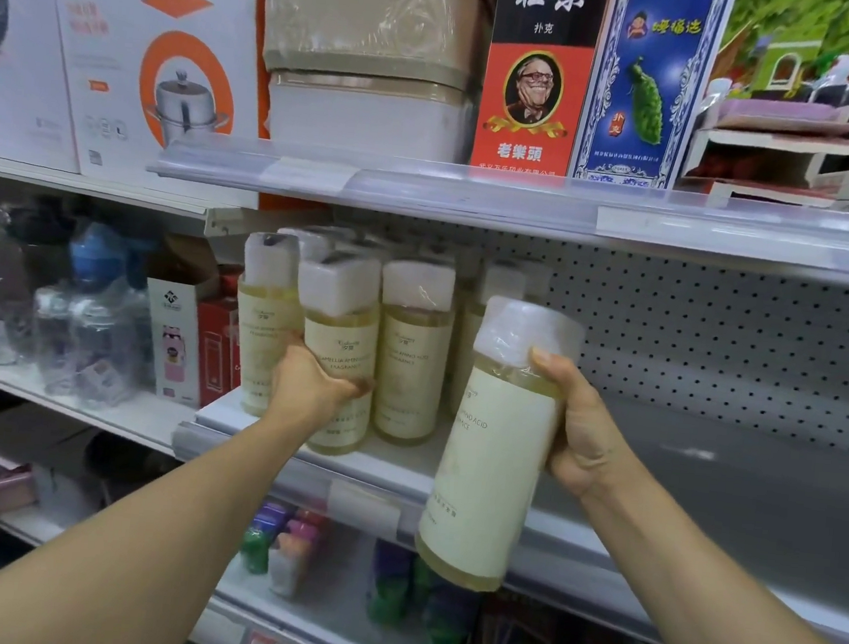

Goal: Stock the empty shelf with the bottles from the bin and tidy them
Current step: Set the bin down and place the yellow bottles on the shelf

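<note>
**Two bottles in hand at the shelf front**

Holding one bottle per hand at the shelf [706, 480]. My left hand [312, 384] is wrapped round the lower half of the front-left bottle [339, 345], thumb across the label, fingers curled behind it; its base sits right at the shelf's front edge, upright, touching its neighbours. My right hand [582, 428] clamps a second bottle [496, 446] from the right side, thumb up near the white cap, other fingers hidden behind it. This one is tilted slightly, top leaning right, w/ its base hanging below & in front of the shelf's front edge, so it's not on the shelf yet.

A cluster of same bottles [412, 351] stands at the shelf's left end, front row plus more behind, all w/ white wrapped caps & pale yellow liquid. Rest of the shelf to the right is bare grey w/ pegboard back [719, 337]. Boxes [143, 55] sit on the shelf above. Bin isn't in view.
</note>
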Tool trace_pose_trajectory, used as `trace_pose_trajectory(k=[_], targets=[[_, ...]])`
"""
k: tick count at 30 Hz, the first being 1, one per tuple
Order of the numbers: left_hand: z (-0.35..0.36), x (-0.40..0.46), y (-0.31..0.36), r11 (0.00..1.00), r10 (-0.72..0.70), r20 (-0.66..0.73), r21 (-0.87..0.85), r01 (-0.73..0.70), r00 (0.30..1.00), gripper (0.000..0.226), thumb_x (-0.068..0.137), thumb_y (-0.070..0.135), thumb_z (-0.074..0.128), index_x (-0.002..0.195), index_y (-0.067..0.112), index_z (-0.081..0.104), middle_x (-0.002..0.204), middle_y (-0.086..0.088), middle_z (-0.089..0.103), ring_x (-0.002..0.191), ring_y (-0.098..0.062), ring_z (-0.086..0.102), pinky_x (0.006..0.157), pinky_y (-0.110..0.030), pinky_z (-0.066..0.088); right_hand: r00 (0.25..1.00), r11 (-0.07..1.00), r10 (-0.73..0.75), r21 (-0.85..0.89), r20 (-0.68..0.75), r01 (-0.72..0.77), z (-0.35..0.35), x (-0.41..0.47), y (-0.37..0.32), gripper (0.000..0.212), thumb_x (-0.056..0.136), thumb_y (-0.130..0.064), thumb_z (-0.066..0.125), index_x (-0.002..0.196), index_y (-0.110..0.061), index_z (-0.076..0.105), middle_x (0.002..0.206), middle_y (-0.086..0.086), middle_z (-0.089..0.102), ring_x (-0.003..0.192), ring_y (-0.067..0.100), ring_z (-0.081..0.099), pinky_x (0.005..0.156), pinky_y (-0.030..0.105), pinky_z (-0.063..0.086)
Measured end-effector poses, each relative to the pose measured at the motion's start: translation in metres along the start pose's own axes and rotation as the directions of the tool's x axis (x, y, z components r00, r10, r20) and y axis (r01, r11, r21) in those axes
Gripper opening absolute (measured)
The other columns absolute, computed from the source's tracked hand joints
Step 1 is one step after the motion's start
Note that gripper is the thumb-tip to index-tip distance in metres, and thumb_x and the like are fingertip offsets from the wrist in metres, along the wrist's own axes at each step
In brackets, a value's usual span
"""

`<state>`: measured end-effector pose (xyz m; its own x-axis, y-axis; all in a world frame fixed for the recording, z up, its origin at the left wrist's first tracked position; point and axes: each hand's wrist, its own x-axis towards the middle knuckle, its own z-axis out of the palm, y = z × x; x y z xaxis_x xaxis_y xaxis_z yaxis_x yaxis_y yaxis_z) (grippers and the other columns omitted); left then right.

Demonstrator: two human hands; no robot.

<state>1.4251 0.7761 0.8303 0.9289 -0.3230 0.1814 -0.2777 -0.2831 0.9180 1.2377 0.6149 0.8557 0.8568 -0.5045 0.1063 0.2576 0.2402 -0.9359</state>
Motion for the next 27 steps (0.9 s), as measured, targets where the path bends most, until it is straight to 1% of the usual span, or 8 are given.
trace_pose_trajectory(k=[5,7,10,12,17,20,22,27], targets=[[-0.004,-0.028,-0.004,0.907,0.017,-0.059,0.42,0.009,0.998,0.07,0.072,0.014,0.08,0.123,0.004,0.033,0.128,-0.016,0.04,0.115,-0.033,0.047,0.095,-0.042,0.045,1.0,0.999,-0.011,0.037,0.028,0.01,0.003,-0.002,-0.004,0.064,0.037,-0.04,0.078,0.094,-0.013,0.068,0.083,0.008,0.074,0.069,0.021,0.07,0.062,0.032,0.057],[-0.004,-0.048,-0.007,0.891,0.044,-0.084,0.453,-0.001,0.996,0.07,0.072,0.017,0.08,0.12,0.009,0.029,0.128,-0.015,0.035,0.116,-0.032,0.042,0.093,-0.043,0.043,0.999,1.0,-0.009,0.028,0.046,0.008,0.006,-0.002,-0.007,0.074,0.029,-0.039,0.086,0.096,-0.013,0.067,0.083,0.008,0.073,0.07,0.022,0.07,0.063,0.034,0.057],[-0.001,-0.072,-0.003,0.94,0.124,-0.003,0.321,-0.116,0.992,0.065,0.071,0.023,0.082,0.113,0.018,0.032,0.124,-0.005,0.036,0.108,-0.02,0.043,0.092,-0.036,0.045,0.996,0.999,-0.014,0.031,0.092,0.011,0.009,-0.001,-0.011,0.092,0.015,-0.048,0.091,0.097,-0.013,0.067,0.084,0.009,0.073,0.071,0.022,0.069,0.065,0.035,0.058],[0.002,-0.084,0.006,0.957,0.171,0.17,0.205,-0.205,0.97,0.062,0.07,0.025,0.082,0.116,0.022,0.039,0.12,0.003,0.043,0.106,-0.012,0.046,0.091,-0.028,0.044,0.992,0.999,-0.013,0.047,0.126,0.007,0.011,0.001,-0.015,0.092,0.017,-0.049,0.092,0.097,-0.012,0.066,0.083,0.008,0.072,0.071,0.022,0.069,0.065,0.034,0.058],[0.009,-0.098,0.026,0.97,0.197,0.555,0.009,-0.243,0.808,0.078,0.067,0.024,0.081,0.133,0.027,0.04,0.129,0.012,0.05,0.119,-0.005,0.046,0.104,-0.029,0.039,0.982,0.998,-0.003,0.055,0.186,-0.007,0.012,0.007,-0.023,0.089,0.022,-0.05,0.091,0.099,-0.011,0.067,0.085,0.008,0.072,0.074,0.022,0.068,0.07,0.034,0.057],[0.021,-0.1,0.03,0.976,0.2,0.606,-0.056,-0.209,0.77,0.077,0.067,0.015,0.082,0.131,0.025,0.04,0.121,0.013,0.056,0.11,-0.002,0.054,0.094,-0.022,0.046,0.971,0.997,-0.021,0.081,0.238,0.002,0.01,0.014,-0.024,0.075,0.027,-0.049,0.091,0.09,-0.013,0.073,0.084,0.009,0.071,0.073,0.022,0.068,0.071,0.034,0.057],[0.03,-0.098,0.029,0.98,0.195,0.606,-0.085,-0.181,0.771,0.08,0.061,0.018,0.085,0.128,0.025,0.042,0.116,0.012,0.061,0.107,-0.005,0.059,0.094,-0.029,0.05,0.963,0.997,-0.025,0.076,0.27,0.005,0.01,0.017,-0.023,0.068,0.028,-0.05,0.091,0.084,-0.014,0.075,0.083,0.008,0.071,0.072,0.022,0.067,0.072,0.033,0.057],[0.043,-0.088,0.023,0.985,0.171,0.528,-0.058,-0.165,0.832,0.076,0.052,0.025,0.087,0.115,0.027,0.045,0.11,0.012,0.063,0.104,-0.01,0.061,0.094,-0.037,0.051,0.979,0.999,-0.036,0.02,0.201,0.033,0.01,0.029,-0.023,0.078,0.022,-0.049,0.091,0.089,-0.015,0.071,0.081,0.007,0.072,0.071,0.02,0.067,0.073,0.033,0.056]])
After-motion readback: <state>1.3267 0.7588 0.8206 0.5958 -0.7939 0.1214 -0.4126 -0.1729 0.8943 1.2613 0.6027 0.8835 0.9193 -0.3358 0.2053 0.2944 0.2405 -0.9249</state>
